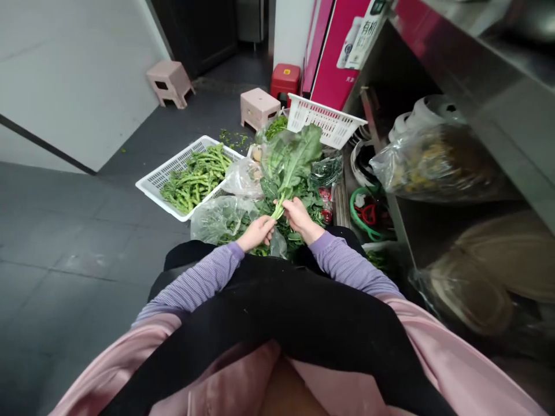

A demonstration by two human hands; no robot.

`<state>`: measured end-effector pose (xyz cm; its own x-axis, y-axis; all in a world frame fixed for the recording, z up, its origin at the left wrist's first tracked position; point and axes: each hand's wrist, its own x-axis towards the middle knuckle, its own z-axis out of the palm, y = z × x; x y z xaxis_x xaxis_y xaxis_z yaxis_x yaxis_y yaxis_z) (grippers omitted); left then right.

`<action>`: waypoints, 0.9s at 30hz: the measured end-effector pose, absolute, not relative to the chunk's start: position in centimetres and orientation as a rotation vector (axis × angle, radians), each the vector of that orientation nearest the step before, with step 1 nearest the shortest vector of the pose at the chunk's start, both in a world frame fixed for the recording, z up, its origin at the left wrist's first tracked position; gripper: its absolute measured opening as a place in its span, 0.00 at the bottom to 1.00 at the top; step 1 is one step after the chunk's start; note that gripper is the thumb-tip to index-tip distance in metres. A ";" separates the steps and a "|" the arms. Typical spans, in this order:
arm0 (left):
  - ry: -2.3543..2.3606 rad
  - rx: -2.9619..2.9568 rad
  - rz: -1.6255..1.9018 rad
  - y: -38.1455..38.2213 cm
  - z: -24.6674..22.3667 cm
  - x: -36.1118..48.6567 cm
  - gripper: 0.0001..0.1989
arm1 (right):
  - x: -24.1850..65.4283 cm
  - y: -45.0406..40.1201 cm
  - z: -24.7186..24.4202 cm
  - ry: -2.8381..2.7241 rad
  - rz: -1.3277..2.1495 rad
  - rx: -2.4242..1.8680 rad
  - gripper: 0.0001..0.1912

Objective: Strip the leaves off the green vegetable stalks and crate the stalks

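1 head camera looks forward and down, near the lap.

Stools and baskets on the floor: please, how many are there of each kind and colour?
Pink stools: 2
Red stools: 1
White baskets: 2, one with green stems, one tilted
Total: 5

Leafy green bunch standing upright, pale stem base pointing down, broad leaves fanning up and away beyond both hands. Stem base sitting between hands, right hand gripping it, left hand touching lower end just beside. Leaves looking fresh, dark green with lighter ribs, slightly crumpled, leaning a little toward right-hand side.
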<state>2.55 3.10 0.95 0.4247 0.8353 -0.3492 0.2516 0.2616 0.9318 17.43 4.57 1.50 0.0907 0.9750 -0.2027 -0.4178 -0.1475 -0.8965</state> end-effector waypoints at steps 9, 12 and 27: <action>0.926 0.876 0.827 3.1 -0.1 4.6 0.21 | 16.9 5.7 2.1 -0.454 1.410 -1.013 0.04; 0.933 0.805 0.870 3.3 -0.2 5.0 0.23 | 15.8 6.3 2.0 -0.345 1.325 -1.065 0.08; 0.860 0.339 0.913 6.1 2.3 4.8 0.23 | 12.9 5.2 2.0 -0.728 0.972 -1.285 0.08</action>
